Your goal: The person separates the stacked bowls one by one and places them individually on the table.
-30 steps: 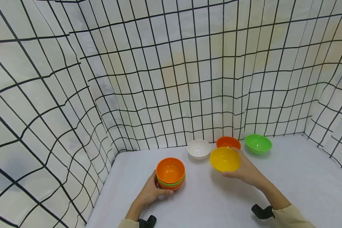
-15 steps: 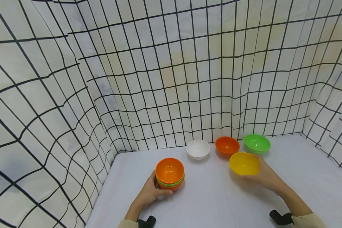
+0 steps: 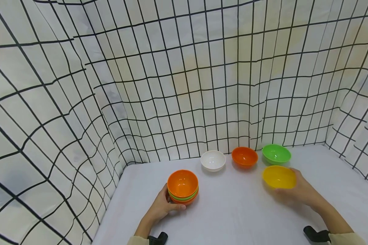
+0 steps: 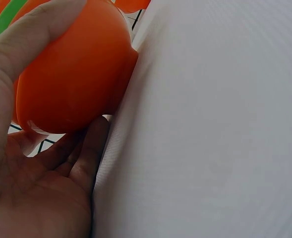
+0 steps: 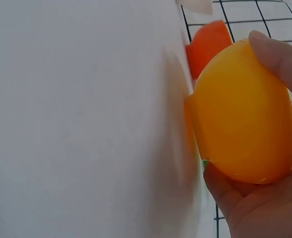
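A stack of nested bowls (image 3: 183, 184), orange on top with a green rim below and orange at the bottom, stands on the table's left part. My left hand (image 3: 161, 206) grips its near left side; in the left wrist view the thumb lies along the orange wall (image 4: 76, 74) and the fingers curl under it. My right hand (image 3: 303, 190) holds a yellow bowl (image 3: 279, 177) by its right side, thumb and fingers on opposite sides. That bowl is just in front of a green bowl (image 3: 276, 154). In the right wrist view the yellow bowl (image 5: 245, 119) is close over the white cloth.
Along the back of the white-covered table (image 3: 227, 211) stand a white bowl (image 3: 213, 161), an orange-red bowl (image 3: 244, 157) and the green bowl. White walls with a black grid (image 3: 184, 85) rise behind and at both sides.
My right hand has carried the yellow bowl to the right, from in front of the orange-red bowl to in front of the green one, and lower. My left hand and the stack have stayed put.
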Demonstrator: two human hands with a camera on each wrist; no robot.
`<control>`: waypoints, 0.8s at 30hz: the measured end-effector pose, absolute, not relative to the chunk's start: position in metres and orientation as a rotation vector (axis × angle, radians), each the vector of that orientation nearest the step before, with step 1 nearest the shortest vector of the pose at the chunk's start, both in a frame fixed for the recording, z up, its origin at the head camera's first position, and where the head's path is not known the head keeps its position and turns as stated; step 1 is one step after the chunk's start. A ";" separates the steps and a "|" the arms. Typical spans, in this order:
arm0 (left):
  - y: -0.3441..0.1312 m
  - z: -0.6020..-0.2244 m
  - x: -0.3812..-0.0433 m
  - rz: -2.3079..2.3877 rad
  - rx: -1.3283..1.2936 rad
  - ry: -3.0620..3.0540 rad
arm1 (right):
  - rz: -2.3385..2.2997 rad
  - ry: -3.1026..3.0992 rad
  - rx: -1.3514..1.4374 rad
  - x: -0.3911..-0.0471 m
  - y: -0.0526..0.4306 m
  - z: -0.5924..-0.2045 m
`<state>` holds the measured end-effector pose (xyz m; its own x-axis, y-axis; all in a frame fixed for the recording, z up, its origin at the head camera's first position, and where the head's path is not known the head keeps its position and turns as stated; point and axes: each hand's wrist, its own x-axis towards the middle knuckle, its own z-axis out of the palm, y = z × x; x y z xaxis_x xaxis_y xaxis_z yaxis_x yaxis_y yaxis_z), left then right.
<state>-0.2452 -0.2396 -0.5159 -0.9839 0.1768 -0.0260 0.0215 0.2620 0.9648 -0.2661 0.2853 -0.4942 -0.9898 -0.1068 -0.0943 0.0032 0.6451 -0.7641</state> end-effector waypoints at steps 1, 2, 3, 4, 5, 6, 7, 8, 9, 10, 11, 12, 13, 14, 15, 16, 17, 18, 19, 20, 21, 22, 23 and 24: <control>-0.240 -0.516 -0.245 1.824 0.190 2.389 | -1.261 2.726 -0.082 -0.267 0.289 -0.495; -0.240 -0.516 -0.245 1.823 0.190 2.388 | -1.253 2.722 -0.079 -0.268 0.292 -0.495; -0.240 -0.516 -0.245 1.821 0.191 2.386 | -1.248 2.718 -0.078 -0.268 0.295 -0.495; -0.240 -0.515 -0.245 1.824 0.191 2.383 | -1.242 2.718 -0.083 -0.269 0.299 -0.495; -0.240 -0.515 -0.245 1.825 0.193 2.380 | -1.236 2.720 -0.089 -0.269 0.302 -0.495; -0.240 -0.515 -0.245 1.826 0.194 2.379 | -1.230 2.724 -0.094 -0.269 0.305 -0.495; -0.240 -0.515 -0.245 1.825 0.193 2.380 | -1.223 2.729 -0.099 -0.269 0.307 -0.495; -0.240 -0.515 -0.245 1.827 0.191 2.379 | -1.224 2.728 -0.103 -0.269 0.310 -0.495; -0.240 -0.515 -0.245 1.827 0.192 2.380 | -1.221 2.731 -0.104 -0.270 0.312 -0.496; -0.240 -0.515 -0.245 1.828 0.192 2.380 | -1.218 2.734 -0.106 -0.270 0.315 -0.497; -0.240 -0.515 -0.245 1.828 0.190 2.381 | -1.216 2.736 -0.105 -0.270 0.317 -0.497; -0.240 -0.515 -0.245 1.828 0.188 2.381 | -1.213 2.738 -0.104 -0.270 0.319 -0.498; -0.240 -0.515 -0.245 1.827 0.188 2.382 | -1.209 2.737 -0.102 -0.270 0.321 -0.498; -0.240 -0.516 -0.245 1.828 0.188 2.382 | -1.208 2.736 -0.102 -0.270 0.322 -0.498; -0.240 -0.516 -0.245 1.828 0.188 2.383 | -1.202 2.738 -0.101 -0.270 0.324 -0.498; -0.240 -0.516 -0.246 1.829 0.188 2.382 | -1.199 2.740 -0.100 -0.270 0.325 -0.498; -0.240 -0.516 -0.246 1.829 0.189 2.383 | -1.201 2.738 -0.101 -0.270 0.327 -0.498; -0.240 -0.516 -0.246 1.829 0.190 2.384 | -1.202 2.738 -0.102 -0.271 0.328 -0.498; -0.240 -0.516 -0.246 1.829 0.191 2.384 | -1.202 2.735 -0.100 -0.271 0.329 -0.498; -0.240 -0.516 -0.246 1.827 0.192 2.385 | -1.205 2.733 -0.098 -0.271 0.330 -0.497; -0.240 -0.516 -0.245 1.828 0.192 2.384 | -1.206 2.731 -0.094 -0.270 0.331 -0.497; -0.240 -0.516 -0.245 1.828 0.190 2.383 | -1.210 2.730 -0.092 -0.270 0.331 -0.497; -0.240 -0.515 -0.245 1.827 0.189 2.384 | -1.214 2.727 -0.089 -0.270 0.332 -0.497; -0.240 -0.515 -0.245 1.827 0.188 2.384 | -1.213 2.727 -0.081 -0.270 0.334 -0.497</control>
<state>-0.2448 -0.2399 -0.5150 -0.9834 0.1789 -0.0290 0.0185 0.2583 0.9659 -0.2700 0.3335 -0.4966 -0.9864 -0.1124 -0.1203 0.0141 0.6704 -0.7418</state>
